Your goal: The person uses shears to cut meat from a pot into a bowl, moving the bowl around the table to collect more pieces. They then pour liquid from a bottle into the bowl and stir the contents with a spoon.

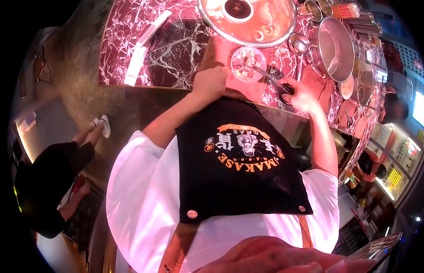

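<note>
A small round bowl (234,72) of cut pale and pinkish food pieces (248,60) sits near the counter's front edge. My right hand (299,95) is wrapped around the dark handles of a pair of scissors (268,75), whose blades reach into the bowl over the pieces. At the bowl's left side, my left hand (210,83) is closed, with a thin pale skewer (229,68) seeming to stick out from it toward the food. Its fingertips are mostly hidden.
Beyond the bowl stands a large round pot (278,36) of broth with a dark dip cup in its middle. A ladle (298,44) and a deep metal pan (336,50) are at the right. White cards (137,66) lie on the marble counter (175,50). A person (52,182) is at the left.
</note>
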Demonstrator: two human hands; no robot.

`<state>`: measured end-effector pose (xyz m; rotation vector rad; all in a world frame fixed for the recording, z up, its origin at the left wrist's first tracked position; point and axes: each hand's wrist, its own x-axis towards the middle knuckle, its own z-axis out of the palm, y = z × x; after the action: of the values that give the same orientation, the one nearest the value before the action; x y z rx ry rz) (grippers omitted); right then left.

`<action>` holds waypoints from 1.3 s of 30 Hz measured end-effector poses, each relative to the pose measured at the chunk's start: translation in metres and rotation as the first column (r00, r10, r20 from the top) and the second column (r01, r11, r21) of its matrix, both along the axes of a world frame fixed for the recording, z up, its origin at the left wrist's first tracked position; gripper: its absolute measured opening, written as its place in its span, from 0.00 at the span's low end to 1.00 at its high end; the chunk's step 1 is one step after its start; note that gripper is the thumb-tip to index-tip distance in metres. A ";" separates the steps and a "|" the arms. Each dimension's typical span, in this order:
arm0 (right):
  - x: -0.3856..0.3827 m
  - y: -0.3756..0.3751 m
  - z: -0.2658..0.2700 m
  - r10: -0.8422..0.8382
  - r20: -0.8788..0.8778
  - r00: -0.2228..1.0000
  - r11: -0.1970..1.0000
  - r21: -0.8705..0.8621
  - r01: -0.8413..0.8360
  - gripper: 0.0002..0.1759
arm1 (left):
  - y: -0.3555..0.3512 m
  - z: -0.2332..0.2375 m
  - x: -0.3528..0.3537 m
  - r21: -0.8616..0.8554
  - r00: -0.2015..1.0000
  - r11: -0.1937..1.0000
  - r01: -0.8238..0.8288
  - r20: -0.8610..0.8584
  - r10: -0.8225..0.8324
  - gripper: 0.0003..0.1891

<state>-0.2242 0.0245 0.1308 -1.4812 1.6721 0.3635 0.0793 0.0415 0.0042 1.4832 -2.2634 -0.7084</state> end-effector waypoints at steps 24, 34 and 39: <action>0.072 -0.171 -0.094 0.520 -0.460 0.719 0.767 -0.118 -0.631 0.22 | -0.195 -0.008 -0.018 0.130 0.890 0.991 -0.037 0.455 -0.026 0.14; 0.001 -0.117 -0.103 0.381 -0.268 0.885 0.768 -0.441 -0.464 0.34 | -0.145 -0.027 0.016 0.372 0.954 0.883 -0.287 0.197 0.228 0.16; -0.010 -0.100 -0.089 0.377 -0.224 0.899 0.744 -0.505 -0.438 0.36 | -0.119 -0.040 0.027 0.351 0.955 0.897 -0.270 -0.017 0.295 0.16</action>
<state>-0.2343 -0.0759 0.0422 -2.3161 1.5939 0.2024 0.1061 -0.0779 -0.0361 1.8653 -1.8798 -1.0859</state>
